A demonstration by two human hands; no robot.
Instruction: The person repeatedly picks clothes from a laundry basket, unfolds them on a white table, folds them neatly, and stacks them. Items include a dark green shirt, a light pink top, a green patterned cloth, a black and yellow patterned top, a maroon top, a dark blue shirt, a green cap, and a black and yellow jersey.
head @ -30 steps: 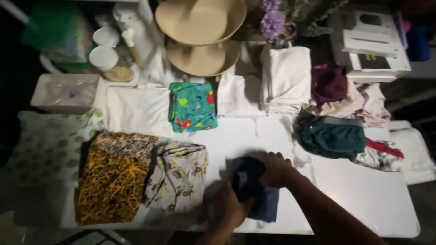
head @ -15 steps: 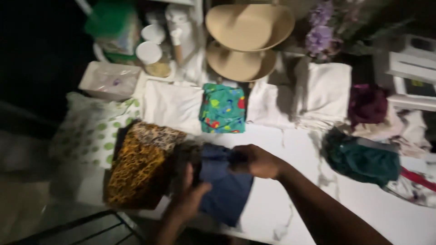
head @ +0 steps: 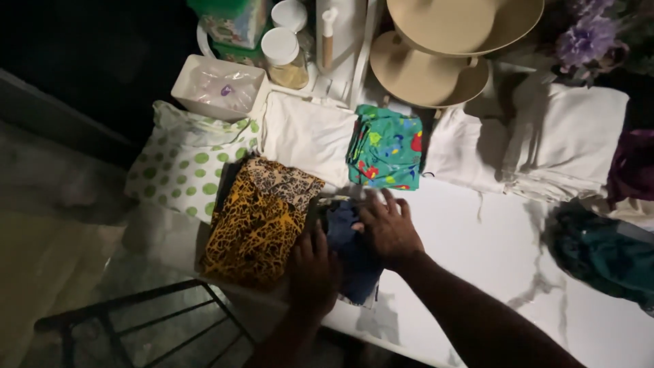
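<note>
Dark blue garment (head: 351, 255), folded small, sits at the near edge of the white marble worktop (head: 490, 252), just right of the yellow-and-black patterned cloth (head: 255, 228) and on top of a pale printed piece that barely shows at its edge. Both hands are down on it. Left hand (head: 315, 269) lies flat along the near-left side, fingers (head: 306, 244) stretched out together and pointing away, palm pressing the fabric; nothing is pinched. Right hand (head: 387, 228) covers the far-right part, fingers (head: 381, 204) slightly spread and laid flat, again pressing, not gripping.

Soft stuff, by the look of it: light, limp, no stiffness of its own, so it would sag and unfold if lifted by a single corner. Safest hold, I'd judge, is under the whole folded stack or along a folded edge with both hands. No slip risk to speak of, nothing fragile.

Beyond it lie a green cloth with bright shapes (head: 387, 148), folded white linens (head: 310, 136) either side, and a dotted white-and-green fabric (head: 187, 163) to the left. Lighting is dim, so the blue folds themselves are hard to read.
</note>
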